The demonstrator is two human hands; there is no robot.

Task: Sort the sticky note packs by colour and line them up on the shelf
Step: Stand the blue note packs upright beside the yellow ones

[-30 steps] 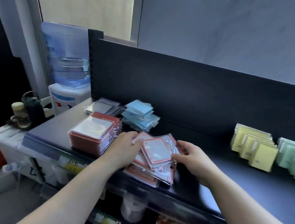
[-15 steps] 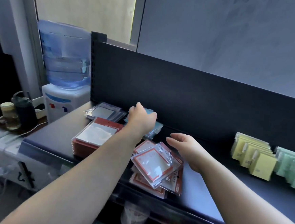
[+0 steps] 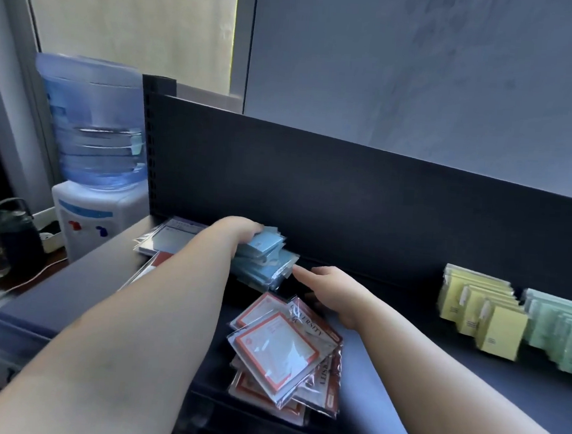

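Observation:
A loose stack of light blue sticky note packs (image 3: pixel 267 263) lies at the back of the dark shelf (image 3: pixel 401 383). My left hand (image 3: pixel 233 235) reaches over it, and its fingers curl round the top blue packs. My right hand (image 3: pixel 332 290) is beside the stack with fingers stretched out, the tips at its right edge. A messy pile of orange-bordered packs (image 3: pixel 284 350) in clear wrap lies near the front edge, below my right hand. Yellow packs (image 3: pixel 482 314) and green packs (image 3: pixel 563 331) stand upright in rows at the right.
Grey packs (image 3: pixel 170 238) lie at the shelf's back left, and my left arm mostly covers a red pile (image 3: pixel 160 258). A tall dark back panel (image 3: pixel 347 204) borders the shelf. A water dispenser (image 3: pixel 91 153) and a dark bottle (image 3: pixel 13 233) stand to the left.
Both hands left the orange-bordered pile. My left hand moved back onto the blue stack and took hold of it, and my right hand followed to the stack's right edge.

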